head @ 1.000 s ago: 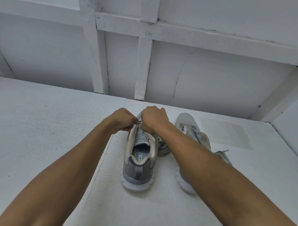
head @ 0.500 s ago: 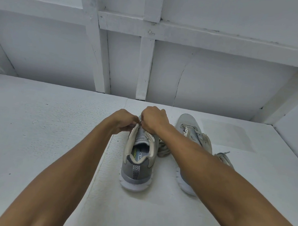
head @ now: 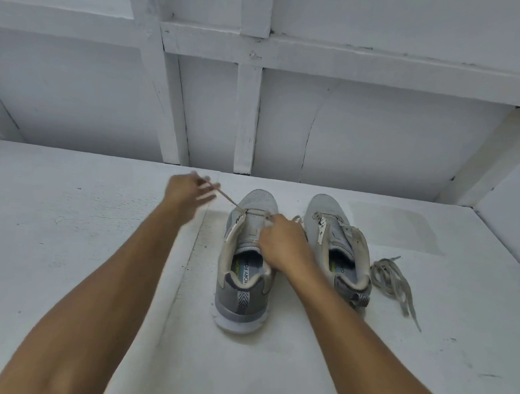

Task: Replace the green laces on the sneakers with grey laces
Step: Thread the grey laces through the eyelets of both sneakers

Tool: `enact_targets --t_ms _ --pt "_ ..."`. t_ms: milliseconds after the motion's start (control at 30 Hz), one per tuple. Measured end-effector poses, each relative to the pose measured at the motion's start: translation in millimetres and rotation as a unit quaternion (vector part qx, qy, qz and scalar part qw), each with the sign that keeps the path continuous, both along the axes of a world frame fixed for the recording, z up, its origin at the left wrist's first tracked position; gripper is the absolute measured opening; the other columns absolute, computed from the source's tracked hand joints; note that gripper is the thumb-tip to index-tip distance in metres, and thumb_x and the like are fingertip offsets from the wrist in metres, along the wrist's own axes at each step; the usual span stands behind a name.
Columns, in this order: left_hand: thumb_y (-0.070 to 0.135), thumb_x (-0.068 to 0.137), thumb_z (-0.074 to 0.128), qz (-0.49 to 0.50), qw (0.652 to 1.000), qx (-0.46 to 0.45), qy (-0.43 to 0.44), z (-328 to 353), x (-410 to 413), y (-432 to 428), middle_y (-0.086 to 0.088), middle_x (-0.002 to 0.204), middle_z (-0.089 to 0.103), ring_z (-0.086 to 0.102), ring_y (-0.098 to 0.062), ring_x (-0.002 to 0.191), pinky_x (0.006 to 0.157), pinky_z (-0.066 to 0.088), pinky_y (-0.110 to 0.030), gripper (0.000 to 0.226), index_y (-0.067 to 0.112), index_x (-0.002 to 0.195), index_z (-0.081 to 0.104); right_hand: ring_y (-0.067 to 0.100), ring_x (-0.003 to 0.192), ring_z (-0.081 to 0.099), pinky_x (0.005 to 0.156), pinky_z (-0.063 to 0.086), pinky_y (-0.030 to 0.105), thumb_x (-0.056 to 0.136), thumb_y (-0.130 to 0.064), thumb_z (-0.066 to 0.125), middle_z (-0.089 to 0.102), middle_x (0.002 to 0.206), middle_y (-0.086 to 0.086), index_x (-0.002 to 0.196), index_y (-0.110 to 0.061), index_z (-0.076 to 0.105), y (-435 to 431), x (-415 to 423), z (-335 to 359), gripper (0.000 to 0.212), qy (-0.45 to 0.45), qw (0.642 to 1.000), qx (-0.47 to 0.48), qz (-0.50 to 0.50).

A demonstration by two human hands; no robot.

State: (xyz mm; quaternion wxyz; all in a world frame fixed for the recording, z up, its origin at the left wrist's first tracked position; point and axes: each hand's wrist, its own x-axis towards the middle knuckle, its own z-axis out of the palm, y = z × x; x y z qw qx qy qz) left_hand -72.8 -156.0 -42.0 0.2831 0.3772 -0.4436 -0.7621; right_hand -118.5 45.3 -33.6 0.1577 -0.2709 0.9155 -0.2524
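Two grey sneakers stand side by side, toes pointing away from me. My left hand [head: 190, 189] is up and to the left of the left sneaker [head: 245, 255], pinching a grey lace [head: 230, 201] that runs taut from the shoe's front eyelets. The hand is motion-blurred. My right hand [head: 283, 242] rests over the left sneaker's tongue with curled fingers at the right eyelets, seemingly pinching the lace there. The right sneaker [head: 337, 239] shows no lace in its eyelets. A loose bundle of grey laces [head: 393, 280] lies on the floor to its right.
The shoes sit on a white painted surface [head: 71, 248] with a seam running left of the left sneaker. A white wall with wooden framing [head: 247, 107] rises just beyond the toes. A side wall closes off the far right.
My left hand has drawn away up and to the left, pulling the lace out taut. My right hand stayed on the left sneaker. The view shifted, uncovering the right sneaker and the loose laces.
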Motion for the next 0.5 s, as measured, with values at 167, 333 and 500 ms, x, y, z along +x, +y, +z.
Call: enact_targets --t_ms 167,333,500 --pt "-0.002 0.097 0.034 0.206 0.941 0.126 0.238 50.6 34.8 -100.8 0.000 0.054 0.049 0.048 -0.009 0.041 0.043 0.045 -0.019 0.032 0.013 0.071 0.046 0.033 0.100 0.054 0.072 0.033 0.030 0.098 -0.017 0.039 0.058 0.119 0.019 0.112 -0.001 0.055 3.5 3.3 -12.3 0.027 0.002 0.992 -0.102 -0.072" --pt "0.003 0.096 0.049 -0.143 0.895 -0.379 -0.185 13.0 13.1 -16.2 -0.005 0.086 0.067 0.058 -0.016 0.057 0.047 0.041 -0.019 0.022 0.008 0.116 0.060 0.033 0.101 0.055 0.071 0.032 0.030 0.096 -0.015 0.039 0.061 0.109 0.018 0.103 -0.001 0.058 2.9 6.1 -20.0 0.024 0.000 0.982 -0.157 -0.106" --pt "0.039 0.096 0.053 -0.223 0.688 -0.592 -0.355 -34.4 -1.4 36.6 -0.014 0.100 0.067 0.061 -0.031 0.091 0.074 0.049 -0.034 0.028 0.016 0.106 0.064 0.032 0.102 0.055 0.073 0.033 0.029 0.097 -0.017 0.040 0.061 0.112 0.015 0.109 -0.003 0.058 0.0 6.3 -20.9 0.026 0.008 0.982 -0.149 -0.116"
